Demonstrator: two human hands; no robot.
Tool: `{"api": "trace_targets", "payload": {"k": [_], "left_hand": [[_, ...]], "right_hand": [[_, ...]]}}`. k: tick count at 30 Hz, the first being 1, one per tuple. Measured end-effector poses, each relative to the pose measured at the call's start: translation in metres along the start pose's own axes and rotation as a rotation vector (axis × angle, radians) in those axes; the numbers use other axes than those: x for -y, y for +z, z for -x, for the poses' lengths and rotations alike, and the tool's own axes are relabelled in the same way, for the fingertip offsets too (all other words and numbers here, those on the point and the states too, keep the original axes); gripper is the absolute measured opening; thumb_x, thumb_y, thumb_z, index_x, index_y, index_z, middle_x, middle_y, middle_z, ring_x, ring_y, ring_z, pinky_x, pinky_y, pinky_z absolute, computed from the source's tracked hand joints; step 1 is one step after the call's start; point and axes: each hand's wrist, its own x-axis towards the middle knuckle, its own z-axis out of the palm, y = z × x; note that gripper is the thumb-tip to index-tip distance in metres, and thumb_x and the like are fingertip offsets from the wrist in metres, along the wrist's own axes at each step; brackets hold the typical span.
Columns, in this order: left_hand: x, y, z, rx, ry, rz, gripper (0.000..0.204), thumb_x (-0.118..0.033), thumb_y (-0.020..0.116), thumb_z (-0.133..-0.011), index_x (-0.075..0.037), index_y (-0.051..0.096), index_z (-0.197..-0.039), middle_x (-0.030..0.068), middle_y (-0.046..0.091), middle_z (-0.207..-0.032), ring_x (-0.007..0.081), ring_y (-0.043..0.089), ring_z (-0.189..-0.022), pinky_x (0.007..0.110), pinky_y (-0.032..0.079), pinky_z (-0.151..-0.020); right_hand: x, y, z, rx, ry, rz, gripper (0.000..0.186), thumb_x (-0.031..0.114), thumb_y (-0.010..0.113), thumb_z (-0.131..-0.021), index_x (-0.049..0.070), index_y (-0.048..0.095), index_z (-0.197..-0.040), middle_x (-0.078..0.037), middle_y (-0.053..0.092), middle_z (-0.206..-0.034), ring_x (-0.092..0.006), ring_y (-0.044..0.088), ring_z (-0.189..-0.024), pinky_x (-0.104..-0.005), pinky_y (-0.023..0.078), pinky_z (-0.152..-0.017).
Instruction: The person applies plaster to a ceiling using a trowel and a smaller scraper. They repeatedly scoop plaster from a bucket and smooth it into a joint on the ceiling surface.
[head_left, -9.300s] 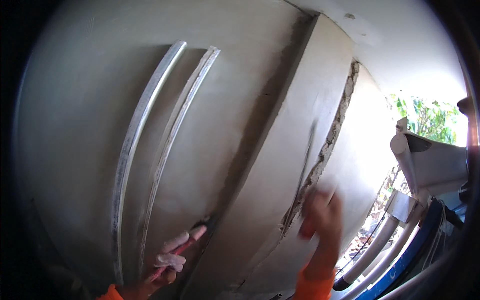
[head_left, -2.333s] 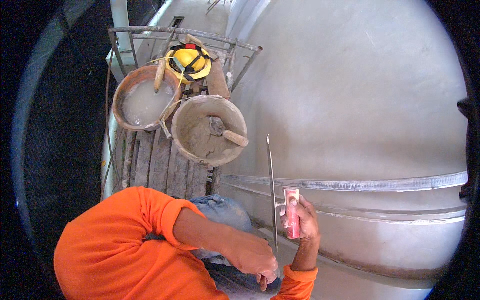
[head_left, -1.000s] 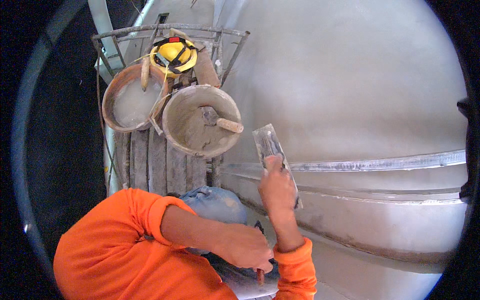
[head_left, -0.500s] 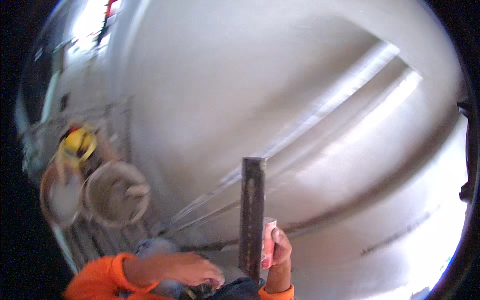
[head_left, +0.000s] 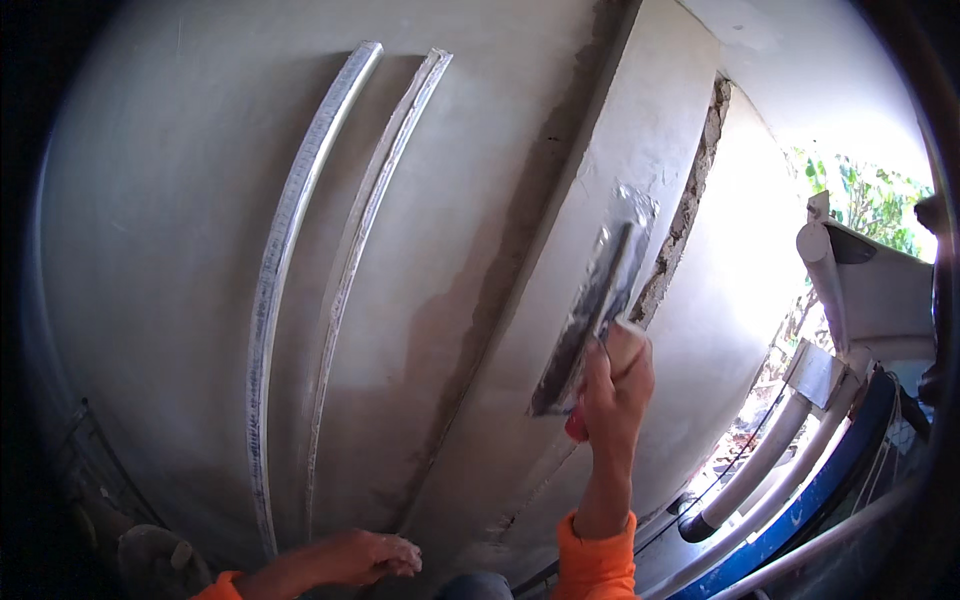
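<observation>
My right hand (head_left: 620, 385) is wrapped round the handle of a plastering trowel (head_left: 568, 368). The trowel's long steel blade lies tilted along the face of a grey plastered raised band (head_left: 615, 130) on the wall. A reddish handle end shows below my fingers, a pale end above them. Wet-looking grey smears mark the blade. Low in the view, my left hand (head_left: 375, 555) hangs in front of the wall with its fingers loosely curled in, and nothing shows in them. Both wrists come out of orange sleeves.
Two long metal straightedges (head_left: 275, 270) (head_left: 350, 265) stand against the grey wall (head_left: 150, 250) on the left. A rough broken groove (head_left: 685, 210) runs beside the band. Pale pipes (head_left: 755, 470) and a blue curved edge (head_left: 800, 520) are at right. A dim bucket (head_left: 155, 560) sits lower left.
My view has swung right, so the straightedges now appear farther left. The trowel, upright in front of me before, is now up at the raised band. My left hand stays low.
</observation>
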Motion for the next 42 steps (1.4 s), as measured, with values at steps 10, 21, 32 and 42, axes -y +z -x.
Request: {"api": "trace_targets", "payload": {"k": [10,21,32,42], "left_hand": [[0.059,0.024,0.017,0.055,-0.085,0.148,0.021,-0.018,0.067,-0.103,-0.011,0.071,-0.121,0.0063,0.073,-0.127,0.0277,0.072,-0.114,0.038,0.058,-0.098],[0.054,0.012,0.027,0.035,-0.156,0.056,0.021,-0.023,0.065,-0.104,-0.014,0.072,-0.122,0.0040,0.078,-0.115,0.0265,0.074,-0.108,0.039,0.058,-0.094],[0.066,0.012,0.015,0.130,-0.220,0.054,0.031,-0.006,0.067,-0.098,-0.012,0.069,-0.128,0.0052,0.073,-0.130,0.0283,0.072,-0.115,0.038,0.058,-0.097],[0.068,0.009,0.021,0.038,-0.127,0.062,0.025,-0.031,0.061,-0.106,-0.015,0.071,-0.122,0.0049,0.076,-0.116,0.0305,0.073,-0.106,0.041,0.058,-0.092]], "right_hand": [[0.006,0.041,-0.034,-0.072,-0.032,0.235,0.036,0.019,0.067,-0.095,-0.001,0.059,-0.124,-0.022,0.071,-0.095,-0.0399,0.073,-0.090,-0.0483,0.055,-0.085],[-0.010,0.022,-0.011,-0.222,0.011,0.271,0.033,0.017,0.069,-0.095,0.000,0.059,-0.122,-0.020,0.071,-0.092,-0.0303,0.074,-0.081,-0.0412,0.057,-0.077],[0.014,0.054,-0.053,-0.124,-0.054,0.349,0.035,0.021,0.066,-0.096,0.000,0.056,-0.122,-0.026,0.072,-0.098,-0.0425,0.073,-0.091,-0.0500,0.056,-0.084],[0.046,0.068,-0.055,-0.160,0.006,0.280,0.036,0.021,0.066,-0.097,0.000,0.054,-0.124,-0.028,0.071,-0.103,-0.0484,0.071,-0.099,-0.0529,0.054,-0.089]]}}
